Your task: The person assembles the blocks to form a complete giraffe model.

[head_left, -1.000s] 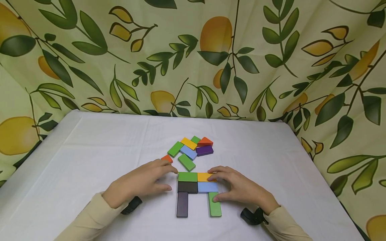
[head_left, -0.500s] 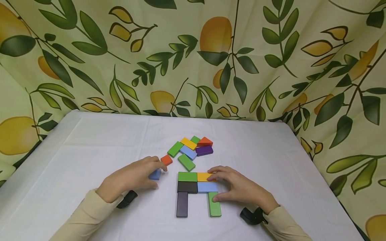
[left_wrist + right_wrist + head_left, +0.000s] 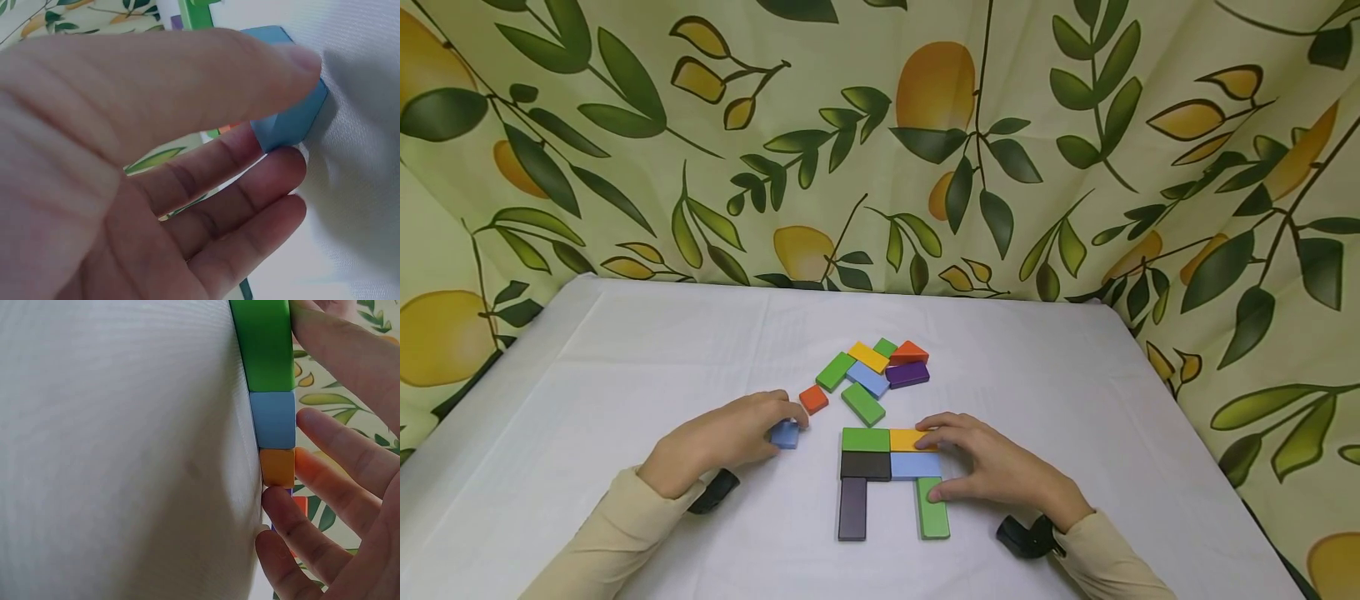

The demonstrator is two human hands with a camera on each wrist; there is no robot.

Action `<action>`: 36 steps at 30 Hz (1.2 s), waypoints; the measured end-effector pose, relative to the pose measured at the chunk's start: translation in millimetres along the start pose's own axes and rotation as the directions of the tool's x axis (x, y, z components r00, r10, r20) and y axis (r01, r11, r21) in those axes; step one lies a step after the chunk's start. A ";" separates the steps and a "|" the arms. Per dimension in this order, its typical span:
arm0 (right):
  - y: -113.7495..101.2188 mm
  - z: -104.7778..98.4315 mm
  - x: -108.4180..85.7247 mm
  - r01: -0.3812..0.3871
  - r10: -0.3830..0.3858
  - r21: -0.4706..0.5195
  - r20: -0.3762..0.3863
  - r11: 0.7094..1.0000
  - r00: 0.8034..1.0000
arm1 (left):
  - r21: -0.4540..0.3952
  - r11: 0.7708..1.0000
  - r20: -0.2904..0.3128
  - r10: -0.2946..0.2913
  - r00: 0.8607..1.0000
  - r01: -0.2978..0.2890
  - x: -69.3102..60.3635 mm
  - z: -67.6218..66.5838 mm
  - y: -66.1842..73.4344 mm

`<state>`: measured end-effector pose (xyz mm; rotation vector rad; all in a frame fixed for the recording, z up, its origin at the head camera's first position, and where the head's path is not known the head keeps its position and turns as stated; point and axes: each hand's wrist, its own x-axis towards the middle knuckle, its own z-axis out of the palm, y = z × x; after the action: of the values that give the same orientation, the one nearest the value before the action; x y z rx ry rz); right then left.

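Note:
Beside the arrangement, my left hand (image 3: 730, 433) pinches a blue block (image 3: 785, 434) between thumb and fingers. In the left wrist view the thumb covers part of this blue block (image 3: 287, 128), which looks to be at the cloth. My right hand (image 3: 1000, 467) rests on the right side of flat-laid wooden blocks. Its fingertips touch a yellow block (image 3: 904, 439) and the lower green block (image 3: 935, 523). A light blue block (image 3: 913, 465) lies between those two. To their left are a green block (image 3: 866, 439), a black block (image 3: 866, 466) and a dark purple block (image 3: 852, 510).
Behind the arrangement lie loose blocks: a small orange-red block (image 3: 813, 399), a green block (image 3: 862, 405), a second light blue block (image 3: 867, 380), a purple block (image 3: 907, 375), a red triangle (image 3: 909, 353) and several others. A white cloth (image 3: 662, 350) covers the table.
My left hand has moved left, away from the arrangement's upper left corner, and now pinches the blue block. The orange-red block came fully into sight. My right hand has stayed put.

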<state>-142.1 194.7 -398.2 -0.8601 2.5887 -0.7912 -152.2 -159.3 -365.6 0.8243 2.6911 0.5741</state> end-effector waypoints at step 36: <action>0.1 -0.5 -0.2 -0.021 0.021 0.013 0.006 1.000 1.000 | -0.120 0.979 0.016 0.169 0.985 -0.166 6.5 10.7 23.5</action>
<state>-142.3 195.0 -397.8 -0.8288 2.5802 -0.7973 -142.4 -134.6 -365.5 1.0243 2.5517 0.7479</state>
